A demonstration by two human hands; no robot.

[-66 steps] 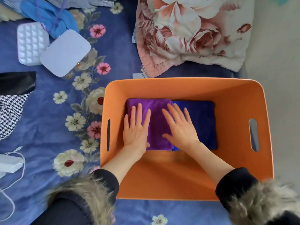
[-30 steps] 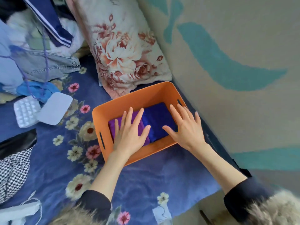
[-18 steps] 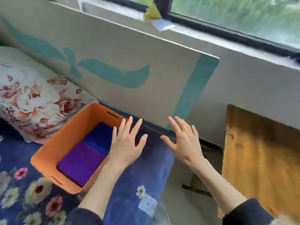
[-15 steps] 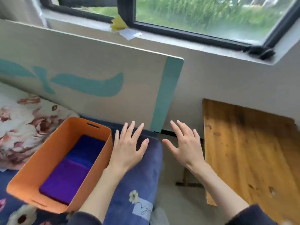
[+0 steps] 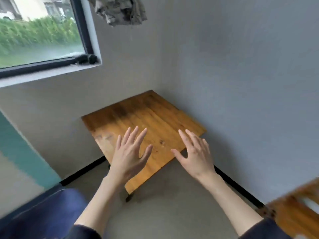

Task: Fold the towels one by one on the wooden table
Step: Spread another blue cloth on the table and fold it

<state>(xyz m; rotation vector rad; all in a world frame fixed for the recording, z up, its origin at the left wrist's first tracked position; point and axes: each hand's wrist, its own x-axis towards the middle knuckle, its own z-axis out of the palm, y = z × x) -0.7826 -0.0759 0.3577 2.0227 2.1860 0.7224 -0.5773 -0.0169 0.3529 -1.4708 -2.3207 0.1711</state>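
Upper left: window (image 5: pixel 39 31). Lower left: blue bedding (image 5: pixel 43 214). Orange basket and its folded towels, in view earlier, now out of frame. Centre: wooden table (image 5: pixel 138 118), set into the wall corner, one corner aimed toward the lower middle of the frame, long axis not clear. Left hand (image 5: pixel 129 154) spread, holding nothing, over the table's near edge. Right hand (image 5: pixel 195 154) likewise spread and empty, at the table's right edge. Lower right: blurred wooden piece (image 5: pixel 296 209).
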